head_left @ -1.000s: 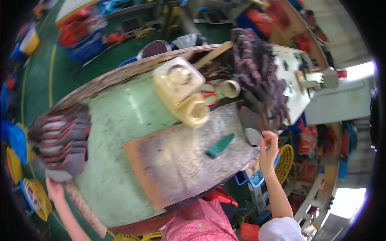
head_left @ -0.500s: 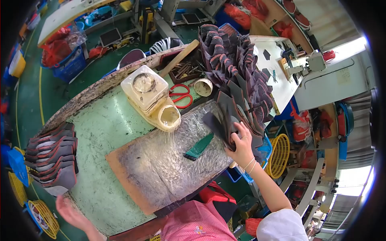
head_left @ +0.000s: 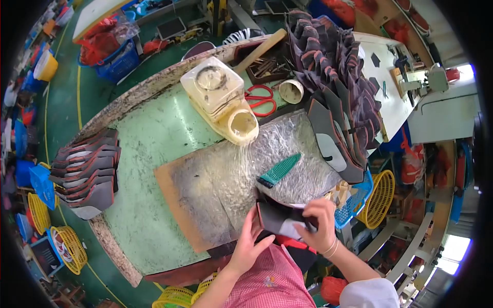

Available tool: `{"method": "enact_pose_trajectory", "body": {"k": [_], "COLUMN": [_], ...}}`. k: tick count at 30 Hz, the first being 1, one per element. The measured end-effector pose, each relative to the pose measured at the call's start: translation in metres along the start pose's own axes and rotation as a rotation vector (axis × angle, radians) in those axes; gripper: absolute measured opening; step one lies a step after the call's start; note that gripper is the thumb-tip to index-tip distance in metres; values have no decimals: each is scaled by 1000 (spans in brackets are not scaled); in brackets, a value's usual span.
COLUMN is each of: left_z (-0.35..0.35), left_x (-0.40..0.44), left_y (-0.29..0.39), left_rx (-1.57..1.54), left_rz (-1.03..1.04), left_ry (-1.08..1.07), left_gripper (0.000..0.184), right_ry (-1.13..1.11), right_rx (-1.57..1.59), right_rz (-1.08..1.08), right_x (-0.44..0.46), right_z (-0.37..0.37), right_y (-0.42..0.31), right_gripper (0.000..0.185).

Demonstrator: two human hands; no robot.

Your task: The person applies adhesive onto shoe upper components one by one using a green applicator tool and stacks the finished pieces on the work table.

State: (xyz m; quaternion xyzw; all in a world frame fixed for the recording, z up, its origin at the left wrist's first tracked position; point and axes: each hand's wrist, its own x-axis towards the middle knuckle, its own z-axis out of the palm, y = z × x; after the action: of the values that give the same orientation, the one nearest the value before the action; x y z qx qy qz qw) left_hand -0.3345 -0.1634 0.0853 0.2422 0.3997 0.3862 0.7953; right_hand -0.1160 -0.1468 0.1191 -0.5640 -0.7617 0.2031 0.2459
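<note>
Right hand (head_left: 318,226) gripped dark piece (head_left: 280,218) over counter (head_left: 149,205) front edge | left hand (head_left: 247,250) spread, touching its end | neat stack (head_left: 88,174) at left edge looked done, bigger heap (head_left: 334,66) at right edge undone

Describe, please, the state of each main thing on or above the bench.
Dark grey panel: gripped by the right hand, left hand at its edge
Green tapered mesh piece: lying flat on the brown-edged board
Red-handled scissors: lying down, blades hidden
Yellowed plastic container: upright, round mouth uncovered
Left stack of red-edged grey panels: overlapping, fanned
</note>
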Motion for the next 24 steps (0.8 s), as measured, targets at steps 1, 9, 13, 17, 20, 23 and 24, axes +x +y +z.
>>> {"method": "enact_pose_trajectory", "body": {"k": [1,9,13,17,20,23,24], "left_z": [4,26,8,14,34,45,37], "left_x": [4,27,11,6,2,-24,-36], "left_y": [0,-30,-34,-42,-41,-28,-25], "left_rx": [-14,-6,141,366,353,209,205], "left_rz": [6,123,124,137,37,87,40], "left_ry": [-26,-16,30,-73,-224,-93,50], "left_gripper": [85,76,83,98,89,67,65], "right_ry": [-26,-143,62,78,-29,-191,-78], "right_rx": [-20,-173,86,691,825,841,1292], "right_rz": [68,272,510,811,768,480,584], "right_x": [-9,-25,-26,-31,-10,4,5], "right_z": [1,43,40,7,-21,-23,-17], "right_y": [3,36,31,21,-20,-38,-47], "right_gripper": [57,75,43,37,49,84,98]}}
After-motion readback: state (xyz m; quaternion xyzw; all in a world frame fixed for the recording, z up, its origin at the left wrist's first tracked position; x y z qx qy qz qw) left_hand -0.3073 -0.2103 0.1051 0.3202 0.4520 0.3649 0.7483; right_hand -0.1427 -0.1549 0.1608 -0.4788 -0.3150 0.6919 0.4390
